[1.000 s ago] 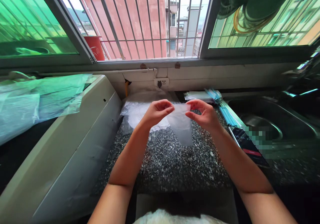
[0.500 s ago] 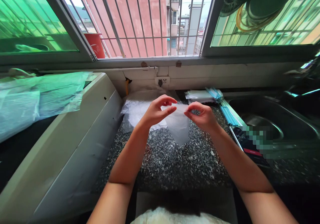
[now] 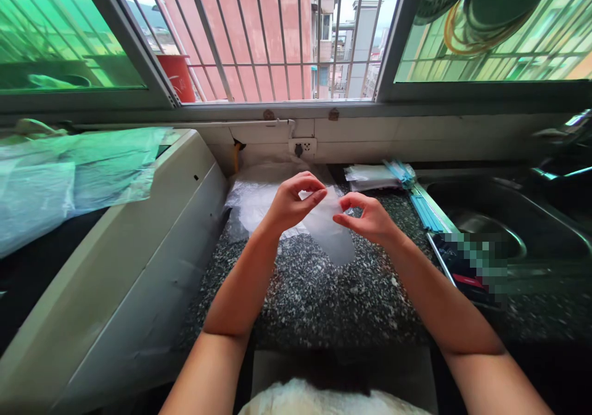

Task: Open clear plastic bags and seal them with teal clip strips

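Note:
A small translucent, frosted plastic bag [image 3: 330,236] hangs above the speckled counter, narrowing toward its lower end. The thumb and forefinger of my left hand [image 3: 296,200] pinch its upper edge. Close to the bag's right edge is my right hand [image 3: 365,214], its thumb and forefinger apart; whether a fingertip touches the film, I cannot tell. Behind my left hand, a pile of clear and whitish plastic sheets or bags [image 3: 252,196] lies on the counter, partly covered by that hand.
Flat plastic packets [image 3: 370,177] and light-blue strips [image 3: 425,211] lie beside the sink [image 3: 550,211] at right. A dark box [image 3: 462,267] sits in front of them, partly pixelated. A white slanted appliance [image 3: 152,236] with plastic sheeting [image 3: 106,162] stands left. A wall socket [image 3: 303,147] is behind.
My left thumb and forefinger have closed on the bag's upper edge. The right fingers have parted from their pinch, and the bag's lower end has swung slightly right.

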Action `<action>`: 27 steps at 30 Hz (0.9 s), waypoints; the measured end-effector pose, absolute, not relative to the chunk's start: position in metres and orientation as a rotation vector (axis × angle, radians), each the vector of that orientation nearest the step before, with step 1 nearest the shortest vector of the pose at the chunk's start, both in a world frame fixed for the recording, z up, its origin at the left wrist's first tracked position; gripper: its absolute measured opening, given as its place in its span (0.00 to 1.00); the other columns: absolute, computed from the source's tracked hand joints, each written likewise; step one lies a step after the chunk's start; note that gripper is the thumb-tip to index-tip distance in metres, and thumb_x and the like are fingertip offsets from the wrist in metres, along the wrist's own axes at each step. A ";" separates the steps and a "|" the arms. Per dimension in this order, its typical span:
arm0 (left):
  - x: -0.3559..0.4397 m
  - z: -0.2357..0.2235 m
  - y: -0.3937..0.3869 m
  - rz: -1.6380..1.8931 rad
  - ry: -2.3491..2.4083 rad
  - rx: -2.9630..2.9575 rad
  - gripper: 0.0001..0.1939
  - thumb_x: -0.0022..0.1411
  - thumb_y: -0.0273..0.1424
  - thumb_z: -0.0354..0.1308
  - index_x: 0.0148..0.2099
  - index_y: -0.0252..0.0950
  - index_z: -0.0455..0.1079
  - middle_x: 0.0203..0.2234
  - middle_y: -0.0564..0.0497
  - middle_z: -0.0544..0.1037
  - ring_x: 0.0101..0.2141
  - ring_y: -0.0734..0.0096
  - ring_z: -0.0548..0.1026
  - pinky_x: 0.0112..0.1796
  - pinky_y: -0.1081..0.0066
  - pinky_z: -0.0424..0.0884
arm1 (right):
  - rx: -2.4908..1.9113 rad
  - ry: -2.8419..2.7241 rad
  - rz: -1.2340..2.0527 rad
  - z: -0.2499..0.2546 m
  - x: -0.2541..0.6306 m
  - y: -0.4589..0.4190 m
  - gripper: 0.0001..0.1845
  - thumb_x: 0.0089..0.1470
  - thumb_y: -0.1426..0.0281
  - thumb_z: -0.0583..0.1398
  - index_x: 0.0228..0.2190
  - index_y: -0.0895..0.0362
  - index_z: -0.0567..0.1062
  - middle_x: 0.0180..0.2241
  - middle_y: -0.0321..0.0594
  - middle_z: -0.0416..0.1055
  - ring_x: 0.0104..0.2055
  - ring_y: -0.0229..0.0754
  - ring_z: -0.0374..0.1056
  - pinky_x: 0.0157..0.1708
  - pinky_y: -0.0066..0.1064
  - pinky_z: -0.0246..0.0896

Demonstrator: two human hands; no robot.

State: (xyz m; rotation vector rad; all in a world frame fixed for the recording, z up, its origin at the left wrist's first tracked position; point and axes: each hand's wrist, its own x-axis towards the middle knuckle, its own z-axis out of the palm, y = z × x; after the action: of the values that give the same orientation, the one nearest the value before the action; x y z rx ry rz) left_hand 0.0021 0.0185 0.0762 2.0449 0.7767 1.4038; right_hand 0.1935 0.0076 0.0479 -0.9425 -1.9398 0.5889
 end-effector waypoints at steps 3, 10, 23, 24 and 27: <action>-0.002 0.078 0.020 1.438 0.769 2.029 0.10 0.57 0.35 0.59 0.27 0.35 0.70 0.23 0.52 0.69 0.27 0.75 0.66 0.30 0.71 0.63 | -0.908 -1.949 0.590 0.047 0.193 0.008 0.10 0.49 0.62 0.62 0.23 0.54 0.73 0.25 0.35 0.72 0.30 0.37 0.65 0.35 0.33 0.61; -0.004 0.077 0.021 1.500 0.777 1.975 0.10 0.57 0.34 0.60 0.26 0.35 0.69 0.24 0.52 0.69 0.27 0.75 0.66 0.30 0.71 0.64 | -0.905 -1.925 0.560 0.045 0.191 0.008 0.09 0.50 0.65 0.61 0.22 0.54 0.73 0.24 0.35 0.71 0.29 0.37 0.64 0.34 0.34 0.59; -0.012 0.080 0.024 1.522 0.854 1.786 0.12 0.52 0.40 0.62 0.28 0.36 0.69 0.22 0.53 0.71 0.25 0.77 0.67 0.29 0.73 0.66 | -0.905 -1.951 0.506 0.045 0.191 0.009 0.07 0.51 0.68 0.61 0.22 0.55 0.73 0.25 0.36 0.71 0.30 0.38 0.65 0.34 0.33 0.59; -0.012 0.081 0.024 1.509 0.878 1.778 0.13 0.51 0.41 0.62 0.28 0.36 0.70 0.22 0.53 0.71 0.25 0.77 0.67 0.29 0.74 0.66 | -0.903 -1.956 0.484 0.044 0.190 0.009 0.07 0.51 0.69 0.60 0.22 0.55 0.72 0.25 0.36 0.71 0.30 0.38 0.64 0.34 0.34 0.58; -0.011 0.081 0.024 1.473 0.905 1.755 0.14 0.50 0.42 0.63 0.28 0.35 0.71 0.21 0.53 0.72 0.24 0.77 0.67 0.27 0.74 0.65 | -0.898 -1.989 0.427 0.043 0.190 0.009 0.08 0.51 0.70 0.60 0.22 0.55 0.72 0.24 0.36 0.71 0.30 0.38 0.64 0.35 0.34 0.58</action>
State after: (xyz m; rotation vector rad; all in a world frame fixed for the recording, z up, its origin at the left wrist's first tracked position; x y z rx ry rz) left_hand -0.0114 0.0239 0.0811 1.7552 0.9055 1.4725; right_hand 0.1899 0.0092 0.0430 -0.8976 -1.9894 0.4272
